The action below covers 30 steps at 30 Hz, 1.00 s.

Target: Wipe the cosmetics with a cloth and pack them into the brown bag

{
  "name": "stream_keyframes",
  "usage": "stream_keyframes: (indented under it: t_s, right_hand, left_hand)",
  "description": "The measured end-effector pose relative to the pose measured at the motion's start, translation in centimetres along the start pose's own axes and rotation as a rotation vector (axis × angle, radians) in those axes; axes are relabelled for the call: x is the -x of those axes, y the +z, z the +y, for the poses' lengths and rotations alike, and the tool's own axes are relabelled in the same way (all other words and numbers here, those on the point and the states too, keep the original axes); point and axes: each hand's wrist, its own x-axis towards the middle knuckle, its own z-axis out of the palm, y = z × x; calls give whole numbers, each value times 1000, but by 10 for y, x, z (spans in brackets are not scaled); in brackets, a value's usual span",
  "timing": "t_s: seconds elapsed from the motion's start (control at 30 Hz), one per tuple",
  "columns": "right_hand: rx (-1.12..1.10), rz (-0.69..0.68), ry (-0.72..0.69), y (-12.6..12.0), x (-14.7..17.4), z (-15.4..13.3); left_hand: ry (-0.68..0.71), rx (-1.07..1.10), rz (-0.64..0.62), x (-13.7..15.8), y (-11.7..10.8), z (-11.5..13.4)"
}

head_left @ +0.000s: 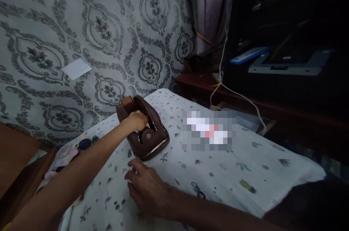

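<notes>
A dark brown bag (152, 143) with gold zips and a snap-button flap lies with its main opening unzipped on a white printed cloth (218, 180). My left hand (138, 120) reaches down into that opening, fingers curled. A bit of something pale yellow shows by the fingertips; what they grip is hidden by the bag and the hand itself. On the cloth, just in front of the bag's near corner, rests my right hand (147, 183). Its fingers are bent loosely and spread, with nothing visible in them, the fingertips close to a zip end.
Several small round containers (85, 143) crowd the table's left edge, partly behind my left forearm. A blurred-out item (208, 129) lies right of the bag. Patterned wallpaper (103, 31) rises behind. A white cable (240, 94) hangs over a dark red shelf (196, 82) at right.
</notes>
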Motion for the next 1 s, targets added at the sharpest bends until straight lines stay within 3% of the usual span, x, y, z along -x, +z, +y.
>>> stream_keyframes:
  t_s: [0.2, 0.53, 0.83, 1.0]
  right_hand:
    - [-44, -17, 4, 5, 0, 1]
    - [-76, -92, 31, 9, -2, 2]
    - [-41, -135, 40, 10, -3, 0]
    - [-29, -163, 49, 9, -4, -1]
  left_hand:
    - [-81, 2, -14, 18, -17, -12]
    - [29, -67, -46, 14, -1, 9]
    - [18, -52, -13, 15, 0, 12]
    - [-4, -7, 55, 23, -7, -3]
